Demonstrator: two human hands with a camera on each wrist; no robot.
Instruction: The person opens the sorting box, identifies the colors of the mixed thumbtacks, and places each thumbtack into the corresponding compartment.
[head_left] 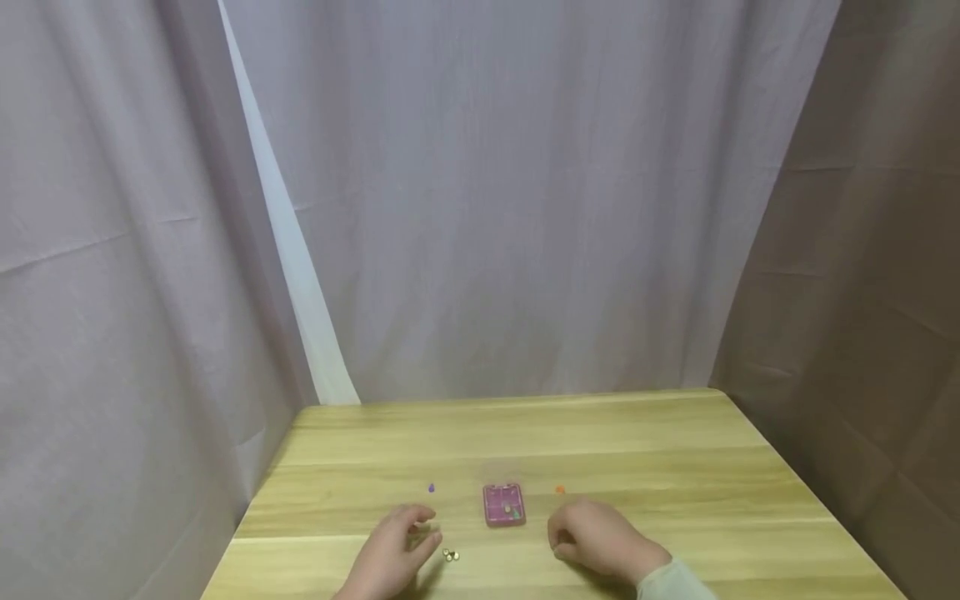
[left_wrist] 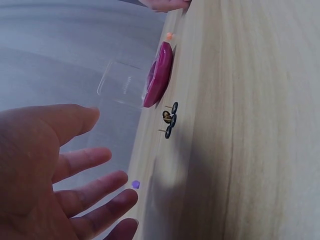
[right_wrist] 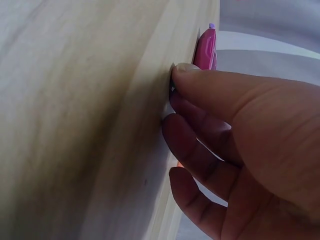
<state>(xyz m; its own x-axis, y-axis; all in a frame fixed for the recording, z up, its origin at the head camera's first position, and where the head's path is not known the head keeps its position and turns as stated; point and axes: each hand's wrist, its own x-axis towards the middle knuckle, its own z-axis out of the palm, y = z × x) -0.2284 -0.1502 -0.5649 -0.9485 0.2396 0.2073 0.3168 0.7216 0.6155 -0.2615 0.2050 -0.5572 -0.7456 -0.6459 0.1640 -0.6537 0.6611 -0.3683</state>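
Note:
My left hand hovers over the table with its fingers spread and holds nothing. Beside its fingertips lie several brass thumbtacks, points up in the left wrist view. My right hand is lowered to the tabletop, fingers curled. In the right wrist view its thumb and forefinger pinch a tiny dark thing that looks like a thumbtack, mostly hidden by the fingertips. Between the hands sits a magenta compartment box with small gold and green pieces inside. Its clear lid stands raised.
A small purple piece, like a push pin, lies beyond the left hand. An orange one lies beyond the right hand. The wooden table meets grey curtains at the back and sides.

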